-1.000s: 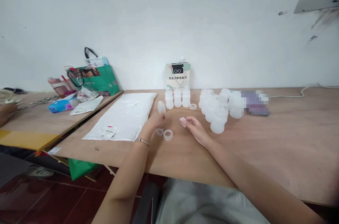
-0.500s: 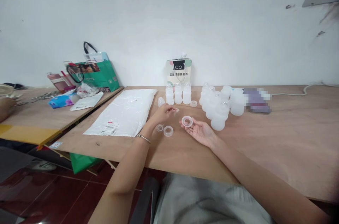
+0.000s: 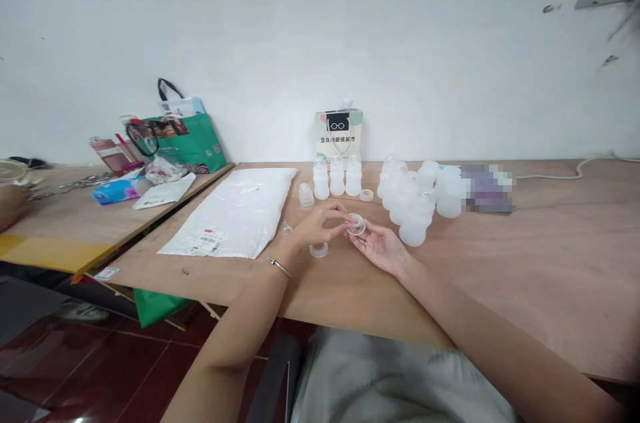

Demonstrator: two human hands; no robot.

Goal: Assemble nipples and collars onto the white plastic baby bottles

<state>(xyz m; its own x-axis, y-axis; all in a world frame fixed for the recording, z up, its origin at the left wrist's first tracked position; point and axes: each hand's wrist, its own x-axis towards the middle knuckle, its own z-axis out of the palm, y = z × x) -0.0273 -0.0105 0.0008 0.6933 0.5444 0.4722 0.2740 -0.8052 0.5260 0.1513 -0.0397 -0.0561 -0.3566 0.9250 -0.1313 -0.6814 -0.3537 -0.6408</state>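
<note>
My right hand (image 3: 380, 246) is palm-up, its fingers and thumb closed round a translucent bottle collar ring (image 3: 357, 226) above the table. Over that ring, my left hand (image 3: 323, 223) pinches a small clear round piece, which the fingertips mostly hide; the two pieces meet or overlap. Below my left hand lies another collar ring (image 3: 319, 250), partly covered. A small clear piece, perhaps a bottle teat (image 3: 287, 227), sits left of the wrist. Behind the hands are a clear dome cap (image 3: 306, 196) and a further collar ring (image 3: 367, 195).
Three capped baby bottles (image 3: 337, 178) stand before a paper bag (image 3: 339, 136). Several more bottles (image 3: 413, 210) cluster to the right, near a blurred purple packet (image 3: 483, 190). A white mailer bag (image 3: 233, 210) lies left. On the neighbouring table are a tissue pack (image 3: 117, 190) and green bag (image 3: 200, 143).
My left hand has moved right and nearer, bringing the small clear piece to the collar ring in my right hand. The dome cap behind is now uncovered. My right hand has stayed nearly still.
</note>
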